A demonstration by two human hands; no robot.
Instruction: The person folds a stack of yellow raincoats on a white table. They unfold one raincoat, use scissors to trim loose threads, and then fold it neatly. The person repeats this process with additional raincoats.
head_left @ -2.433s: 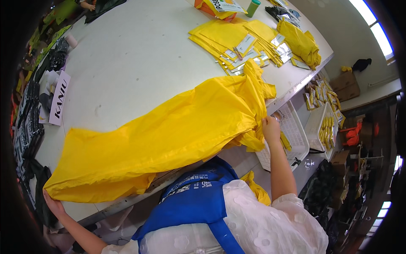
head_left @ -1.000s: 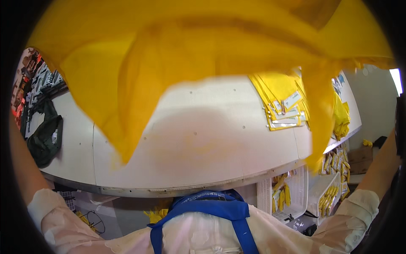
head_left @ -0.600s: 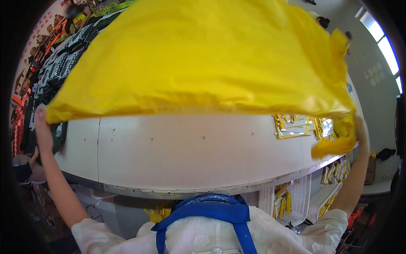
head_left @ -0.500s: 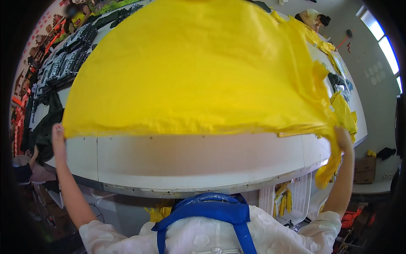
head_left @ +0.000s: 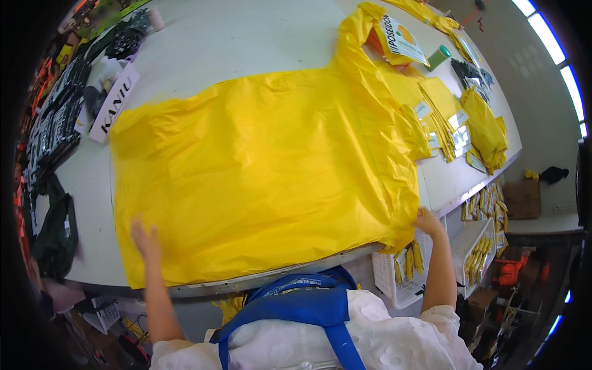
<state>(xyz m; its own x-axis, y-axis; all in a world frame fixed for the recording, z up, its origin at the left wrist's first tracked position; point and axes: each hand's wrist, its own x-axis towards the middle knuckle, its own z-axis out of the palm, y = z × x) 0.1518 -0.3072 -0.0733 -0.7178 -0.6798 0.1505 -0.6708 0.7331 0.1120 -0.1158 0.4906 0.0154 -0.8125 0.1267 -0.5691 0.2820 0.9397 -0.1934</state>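
Note:
A large yellow raincoat (head_left: 259, 172), thin and shiny, lies spread over the white table in front of me. Its lower edge reaches the table's near edge, and its right side is bunched into loose folds running up to the far right. My left hand (head_left: 146, 239), a little blurred, is over the lower left part of the cloth with its fingers apart. At the lower right corner, my right hand (head_left: 427, 222) is closed on the bunched edge of the raincoat.
Folded yellow packs (head_left: 441, 111), a green-lidded can (head_left: 439, 57) and a printed packet (head_left: 402, 42) sit at right. A white sign (head_left: 115, 103) and dark packed garments (head_left: 55, 129) line the left. White baskets (head_left: 394, 290) with yellow bundles stand below the table's right edge.
The raincoat, raised and billowing before, has come down flat on the table. Both hands have moved inward and lower; the left has let go of its corner, the right still holds the edge.

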